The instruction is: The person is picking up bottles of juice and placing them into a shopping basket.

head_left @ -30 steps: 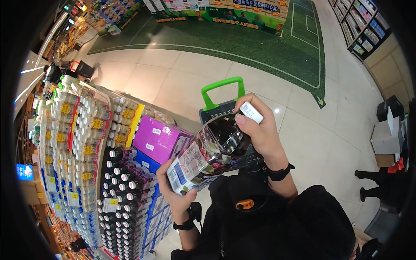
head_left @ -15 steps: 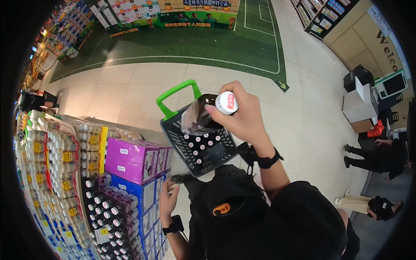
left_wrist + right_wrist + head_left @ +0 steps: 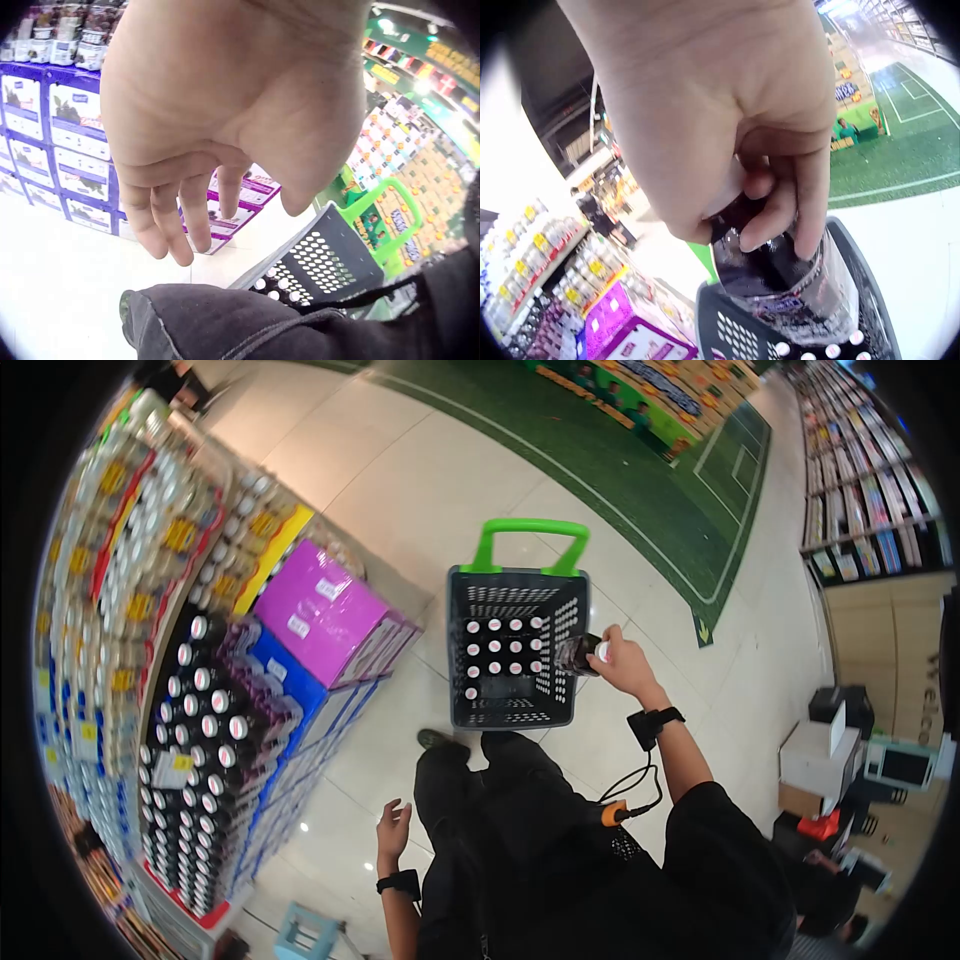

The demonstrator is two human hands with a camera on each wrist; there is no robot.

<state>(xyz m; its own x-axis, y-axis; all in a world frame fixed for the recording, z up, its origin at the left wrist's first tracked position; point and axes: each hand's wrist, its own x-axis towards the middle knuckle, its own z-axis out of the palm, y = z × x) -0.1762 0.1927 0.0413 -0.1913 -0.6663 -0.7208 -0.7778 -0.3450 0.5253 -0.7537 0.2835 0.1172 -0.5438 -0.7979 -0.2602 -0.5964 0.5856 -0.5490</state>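
Note:
The right hand (image 3: 622,662) grips a dark bottle (image 3: 578,655) by its white-capped neck, at the right rim of a grey basket (image 3: 512,716) with a green handle. In the right wrist view the fingers curl round the neck of the bottle (image 3: 802,300), and its labelled body hangs over the basket (image 3: 877,315). Inside the basket, dark bottles with white caps (image 3: 494,647) stand upright in rows. The left hand (image 3: 393,828) hangs beside the leg, holding nothing; its relaxed fingers point down in the left wrist view (image 3: 232,127).
Left of the basket are stacked purple boxes (image 3: 318,606) and many dark bottles (image 3: 200,760) on a display. A blue stool (image 3: 305,932) stands at the bottom. Green turf flooring (image 3: 600,510) lies ahead, and white boxes (image 3: 815,755) stand at the right.
The right hand has carried the bottle from in front of the body down to the basket's right side. The left hand has let go of the bottle and dropped to the person's side.

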